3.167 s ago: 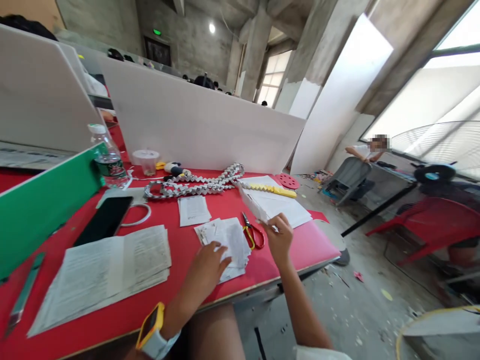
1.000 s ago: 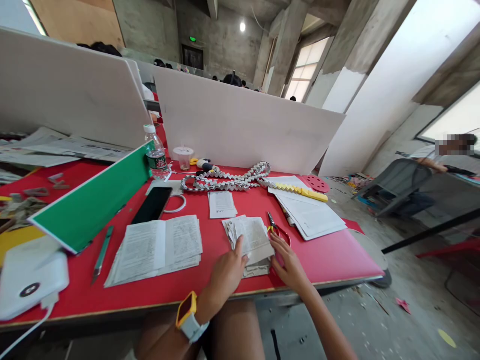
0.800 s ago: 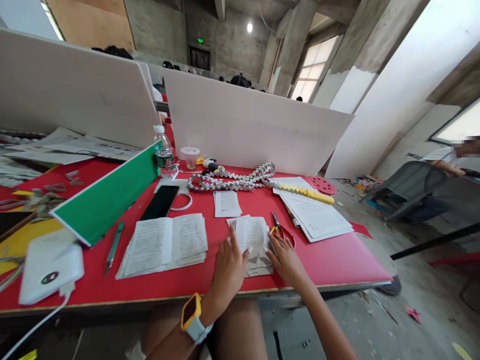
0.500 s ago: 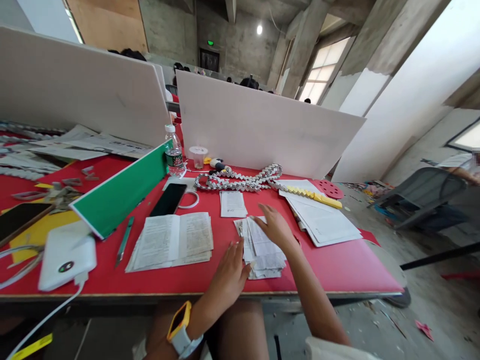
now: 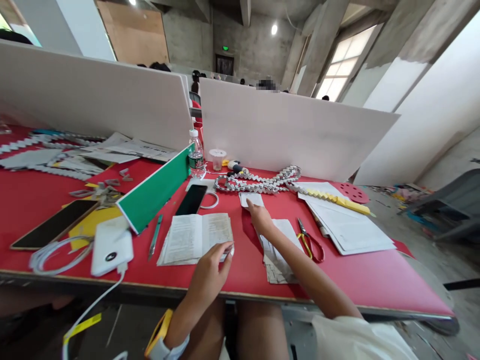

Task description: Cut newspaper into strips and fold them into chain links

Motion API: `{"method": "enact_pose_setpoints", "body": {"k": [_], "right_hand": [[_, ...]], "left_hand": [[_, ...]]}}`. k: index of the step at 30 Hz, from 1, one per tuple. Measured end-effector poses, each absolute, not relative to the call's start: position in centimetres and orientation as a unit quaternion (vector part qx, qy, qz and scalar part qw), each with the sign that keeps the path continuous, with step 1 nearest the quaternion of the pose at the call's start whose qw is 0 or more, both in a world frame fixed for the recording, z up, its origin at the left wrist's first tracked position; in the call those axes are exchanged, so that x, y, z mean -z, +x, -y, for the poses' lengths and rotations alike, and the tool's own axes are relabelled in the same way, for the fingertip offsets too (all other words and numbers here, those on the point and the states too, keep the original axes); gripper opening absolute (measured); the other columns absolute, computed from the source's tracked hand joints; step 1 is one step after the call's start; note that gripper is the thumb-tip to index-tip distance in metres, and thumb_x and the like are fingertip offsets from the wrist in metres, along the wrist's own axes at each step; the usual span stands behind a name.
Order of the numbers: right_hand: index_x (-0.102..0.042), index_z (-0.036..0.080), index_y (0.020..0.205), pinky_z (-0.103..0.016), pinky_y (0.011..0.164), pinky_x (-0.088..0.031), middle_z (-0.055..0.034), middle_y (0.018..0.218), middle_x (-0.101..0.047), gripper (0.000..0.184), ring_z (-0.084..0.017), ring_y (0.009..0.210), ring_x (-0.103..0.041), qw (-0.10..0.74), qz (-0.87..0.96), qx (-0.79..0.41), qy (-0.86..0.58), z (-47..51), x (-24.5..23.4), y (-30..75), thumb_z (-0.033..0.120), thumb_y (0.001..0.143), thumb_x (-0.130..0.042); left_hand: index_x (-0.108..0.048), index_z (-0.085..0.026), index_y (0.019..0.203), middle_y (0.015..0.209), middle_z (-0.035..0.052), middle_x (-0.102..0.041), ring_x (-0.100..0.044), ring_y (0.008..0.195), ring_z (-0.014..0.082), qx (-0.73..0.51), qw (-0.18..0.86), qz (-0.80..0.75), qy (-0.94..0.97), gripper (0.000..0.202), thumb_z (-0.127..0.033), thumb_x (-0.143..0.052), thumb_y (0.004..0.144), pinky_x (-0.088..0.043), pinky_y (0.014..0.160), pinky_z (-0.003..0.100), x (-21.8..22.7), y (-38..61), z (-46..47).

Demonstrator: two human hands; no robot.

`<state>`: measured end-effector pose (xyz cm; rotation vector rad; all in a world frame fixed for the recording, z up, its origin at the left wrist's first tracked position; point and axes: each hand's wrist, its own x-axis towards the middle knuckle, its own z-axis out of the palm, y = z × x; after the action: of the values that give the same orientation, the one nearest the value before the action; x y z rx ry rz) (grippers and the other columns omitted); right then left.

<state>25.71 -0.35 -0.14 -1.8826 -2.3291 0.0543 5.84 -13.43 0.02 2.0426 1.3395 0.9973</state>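
Note:
My right hand (image 5: 261,220) reaches forward over the table, its fingers closed at the small white paper sheets (image 5: 255,198), gripping the near edge. Part of those sheets is hidden behind the fingers. Below my right forearm lies a pile of cut paper pieces (image 5: 275,272), partly covered by the arm. My left hand (image 5: 210,264) is held with curved fingers and the thumb a little apart, beside the right edge of a stack of printed sheets with a fold down the middle (image 5: 187,237). Nothing clearly shows in it. Scissors (image 5: 310,242) with red and yellow handles lie right of the pile.
A phone (image 5: 192,199), a tape roll (image 5: 210,201), a bottle (image 5: 196,157) and a folded paper chain (image 5: 258,184) stand or lie behind. Left are a green board (image 5: 157,187), a cutter knife (image 5: 155,235) and a power bank (image 5: 111,247). White sheets (image 5: 348,230) lie right.
My right hand has left the cut paper pile and moved forward to the small sheets. My left hand has lifted off the pile's edge and curled leftwards. The view has turned left, and the scissors now show.

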Motion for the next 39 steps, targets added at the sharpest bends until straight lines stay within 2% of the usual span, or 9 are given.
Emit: {"method": "enact_pose_setpoints", "body": {"k": [7,11,16,20,24,26,29,33,39], "right_hand": [[-0.046,0.021,0.090,-0.024,0.060,-0.040,0.0048,0.062,-0.055,0.028,-0.016,0.062,-0.056,0.439,0.618,-0.166,-0.631,-1.3,0.7,27.8,0.008,0.066,-0.047],[-0.043,0.022,0.079,-0.024,0.055,-0.041,0.0084,0.057,-0.049,0.028,-0.013,0.055,-0.051,0.562,0.501,-0.248,-0.610,-1.9,0.2,29.3,0.012,0.058,-0.056],[-0.047,0.020,0.086,-0.024,0.057,-0.048,0.0056,0.065,-0.058,0.043,-0.013,0.060,-0.059,0.677,0.270,-0.385,-0.567,-2.2,-2.2,31.7,0.001,0.050,-0.059],[-0.052,0.017,0.082,-0.022,0.059,-0.049,0.0028,0.065,-0.060,0.034,-0.012,0.063,-0.061,0.693,0.153,-0.435,-0.554,-0.9,-4.4,34.0,-0.001,0.054,-0.058],[-0.059,0.019,0.095,-0.023,0.063,-0.050,0.0037,0.069,-0.062,0.033,-0.011,0.064,-0.060,0.738,0.317,-0.313,-0.507,5.3,-5.2,32.9,0.010,0.063,-0.065],[-0.062,0.020,0.098,-0.024,0.060,-0.048,0.0034,0.068,-0.061,0.030,-0.011,0.061,-0.058,0.679,0.435,-0.232,-0.544,9.7,-4.7,30.9,0.014,0.068,-0.065],[-0.063,0.021,0.080,-0.027,0.063,-0.050,0.0000,0.073,-0.066,0.011,-0.016,0.068,-0.062,0.587,0.555,-0.184,-0.561,15.5,-2.9,27.7,0.014,0.073,-0.060],[-0.064,0.024,0.072,-0.030,0.059,-0.047,-0.0001,0.066,-0.061,0.013,-0.018,0.063,-0.059,0.495,0.668,-0.130,-0.540,18.7,-0.8,26.5,0.014,0.076,-0.056],[-0.068,0.021,0.098,-0.025,0.054,-0.048,0.0004,0.067,-0.060,0.025,-0.015,0.061,-0.058,0.508,0.543,-0.344,-0.574,17.8,-1.5,29.2,0.024,0.072,-0.066]], "left_hand": [[-0.059,-0.021,0.108,0.103,0.0058,-0.068,-0.065,0.093,0.0180,-0.347,0.288,-0.484,0.750,0.027,-0.027,-0.042,0.089,-0.053,0.082,0.031,-0.1,6.2,13.3],[-0.057,-0.019,0.113,0.100,0.0068,-0.068,-0.066,0.092,0.0187,-0.364,0.335,-0.502,0.710,0.032,-0.033,-0.043,0.088,-0.053,0.083,0.032,0.2,6.2,12.7],[-0.057,-0.020,0.116,0.097,0.0064,-0.068,-0.066,0.089,0.0189,-0.371,0.389,-0.506,0.675,0.036,-0.037,-0.045,0.086,-0.053,0.082,0.033,-0.5,6.7,12.7],[-0.059,-0.021,0.114,0.099,0.0073,-0.067,-0.064,0.094,0.0207,-0.388,0.426,-0.504,0.643,0.037,-0.039,-0.051,0.084,-0.051,0.085,0.035,-1.2,7.2,12.9],[-0.056,-0.019,0.117,0.109,0.0111,-0.064,-0.062,0.102,0.0234,-0.427,0.589,-0.466,0.504,0.048,-0.046,-0.060,0.078,-0.052,0.082,0.033,-1.9,9.2,12.9],[-0.053,-0.019,0.120,0.115,0.0121,-0.062,-0.062,0.103,0.0235,-0.430,0.690,-0.416,0.408,0.054,-0.049,-0.062,0.076,-0.053,0.079,0.032,-2.1,10.9,13.0],[-0.055,-0.018,0.116,0.111,0.0120,-0.064,-0.064,0.096,0.0228,-0.425,0.780,-0.347,0.300,0.054,-0.050,-0.064,0.074,-0.053,0.075,0.031,-2.0,13.4,13.3],[-0.062,-0.013,0.102,0.097,0.0099,-0.069,-0.066,0.087,0.0222,-0.454,0.765,-0.368,0.269,0.045,-0.041,-0.072,0.069,-0.052,0.073,0.030,-0.7,15.0,13.5],[-0.065,-0.011,0.101,0.096,0.0101,-0.071,-0.063,0.100,0.0261,-0.483,0.716,-0.403,0.303,0.048,-0.041,-0.074,0.065,-0.048,0.088,0.036,1.9,14.4,12.4]]}}
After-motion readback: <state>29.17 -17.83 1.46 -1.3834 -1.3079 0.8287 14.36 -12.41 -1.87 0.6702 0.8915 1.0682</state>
